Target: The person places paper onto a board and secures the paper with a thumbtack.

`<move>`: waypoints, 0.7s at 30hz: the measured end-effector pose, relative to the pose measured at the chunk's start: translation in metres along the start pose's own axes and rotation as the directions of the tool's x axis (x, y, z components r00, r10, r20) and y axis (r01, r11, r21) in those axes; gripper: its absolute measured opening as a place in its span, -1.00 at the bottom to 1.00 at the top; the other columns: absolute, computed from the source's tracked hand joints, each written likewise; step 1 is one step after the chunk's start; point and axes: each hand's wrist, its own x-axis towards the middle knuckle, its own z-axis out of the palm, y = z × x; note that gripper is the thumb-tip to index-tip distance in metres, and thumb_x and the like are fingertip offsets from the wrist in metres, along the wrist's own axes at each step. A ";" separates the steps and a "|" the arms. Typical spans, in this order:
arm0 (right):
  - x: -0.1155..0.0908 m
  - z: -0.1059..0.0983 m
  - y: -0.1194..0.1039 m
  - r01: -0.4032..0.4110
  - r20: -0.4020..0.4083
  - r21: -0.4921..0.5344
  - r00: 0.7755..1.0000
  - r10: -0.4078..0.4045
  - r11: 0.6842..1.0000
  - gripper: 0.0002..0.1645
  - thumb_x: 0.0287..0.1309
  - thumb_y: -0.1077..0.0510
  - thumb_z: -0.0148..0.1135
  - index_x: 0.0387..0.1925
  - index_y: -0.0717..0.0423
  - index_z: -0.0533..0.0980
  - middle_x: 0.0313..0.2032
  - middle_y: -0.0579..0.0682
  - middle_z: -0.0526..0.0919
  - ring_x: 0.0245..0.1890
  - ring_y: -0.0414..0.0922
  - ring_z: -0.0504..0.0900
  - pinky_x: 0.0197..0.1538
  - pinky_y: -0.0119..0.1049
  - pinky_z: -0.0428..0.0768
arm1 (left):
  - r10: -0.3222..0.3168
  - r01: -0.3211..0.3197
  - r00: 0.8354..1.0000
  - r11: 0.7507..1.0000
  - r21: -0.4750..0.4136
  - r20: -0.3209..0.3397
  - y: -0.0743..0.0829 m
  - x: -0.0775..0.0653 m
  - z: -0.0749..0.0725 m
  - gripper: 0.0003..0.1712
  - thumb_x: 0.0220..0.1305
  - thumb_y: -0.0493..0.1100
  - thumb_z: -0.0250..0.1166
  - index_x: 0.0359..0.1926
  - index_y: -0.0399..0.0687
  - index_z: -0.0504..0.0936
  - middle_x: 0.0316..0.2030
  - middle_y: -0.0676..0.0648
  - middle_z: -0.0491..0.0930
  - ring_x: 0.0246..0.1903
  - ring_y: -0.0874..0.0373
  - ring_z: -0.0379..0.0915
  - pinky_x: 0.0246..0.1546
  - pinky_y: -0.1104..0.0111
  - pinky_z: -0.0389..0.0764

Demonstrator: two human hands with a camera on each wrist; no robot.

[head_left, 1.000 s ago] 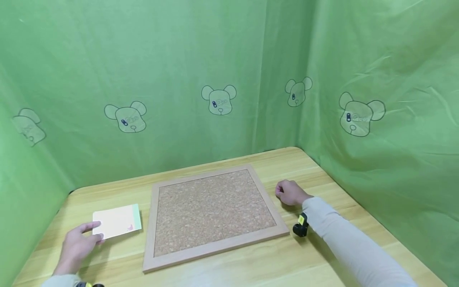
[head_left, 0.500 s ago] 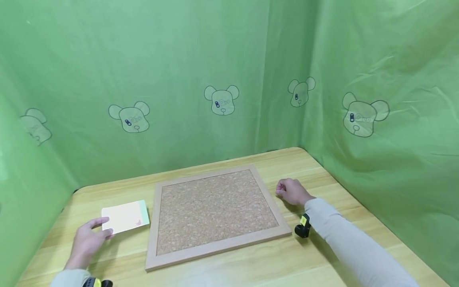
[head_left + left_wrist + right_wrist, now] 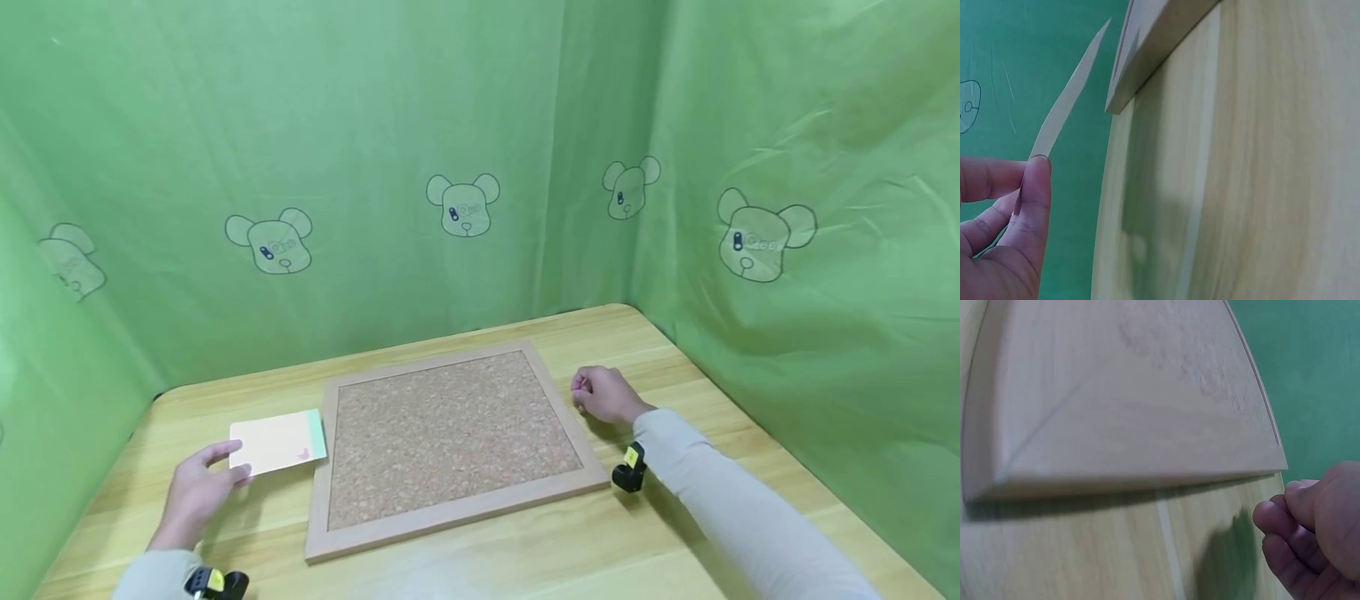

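My left hand (image 3: pixel 197 492) pinches the near-left edge of a pale note card (image 3: pixel 273 443) between thumb and fingers. The card has a green strip at its right end and a small pink figure in its lower corner; edge-on in the left wrist view, the card (image 3: pixel 1063 112) looks thin and slightly bent. Its right end reaches the left frame of a cork board (image 3: pixel 450 437) lying flat. Beyond the board's right side, my right hand (image 3: pixel 609 395) has its fingers curled and thumb against them. In the right wrist view, nothing shows between those fingertips (image 3: pixel 1272 517).
The wooden table (image 3: pixel 525 550) carries the board, whose raised wooden frame (image 3: pixel 457 510) surrounds the cork. Green curtains (image 3: pixel 360 108) with bear-head prints enclose the back and both sides. A black wrist camera (image 3: pixel 628 468) sits at the right cuff, and another (image 3: pixel 217 583) at the left.
My left hand has carried the card rightward and slightly farther away, up to the board's left edge. My right hand has stayed nearly still, rising a little in view.
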 end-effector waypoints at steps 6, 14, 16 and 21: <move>0.001 0.001 -0.007 0.004 -0.007 0.018 1.000 -0.003 1.000 -0.94 0.20 0.33 0.18 -0.39 0.20 0.53 -0.59 -0.08 0.56 -0.56 -0.17 0.52 -0.37 -0.26 0.54 | 0.032 -0.032 0.999 0.999 -0.032 0.003 0.005 0.000 0.005 -0.25 0.24 -0.25 0.29 0.39 -0.30 0.19 0.39 -0.44 0.03 -0.30 0.25 0.61 0.27 -0.24 0.09; 0.002 0.004 -0.014 0.023 -0.024 0.025 0.999 -0.023 0.999 -0.95 0.18 0.30 0.23 -0.40 0.20 0.54 -0.56 -0.07 0.56 -0.53 -0.16 0.51 -0.37 -0.27 0.55 | 0.042 -0.041 0.999 0.997 -0.070 0.014 0.010 0.000 0.015 -0.27 0.21 -0.32 0.27 0.37 -0.33 0.21 0.38 -0.46 0.05 -0.30 0.20 0.63 0.27 -0.24 0.08; 0.003 0.004 -0.015 0.026 -0.028 0.030 0.999 -0.026 0.999 -0.95 0.18 0.30 0.24 -0.40 0.19 0.55 -0.56 -0.07 0.55 -0.53 -0.16 0.50 -0.39 -0.28 0.54 | 0.045 -0.044 0.999 0.996 -0.079 0.019 0.012 0.000 0.017 -0.27 0.21 -0.33 0.27 0.37 -0.33 0.20 0.38 -0.45 0.05 -0.29 0.17 0.64 0.27 -0.29 0.00; 0.004 0.006 -0.017 0.017 -0.021 0.050 1.000 -0.016 0.999 -0.93 0.20 0.30 0.22 -0.41 0.16 0.54 -0.54 -0.06 0.55 -0.53 -0.15 0.50 -0.44 -0.29 0.54 | 0.059 -0.056 0.998 0.992 -0.115 0.019 0.017 -0.001 0.022 -0.28 0.22 -0.35 0.26 0.37 -0.34 0.21 0.38 -0.44 0.04 -0.27 0.12 0.65 0.28 -0.24 0.07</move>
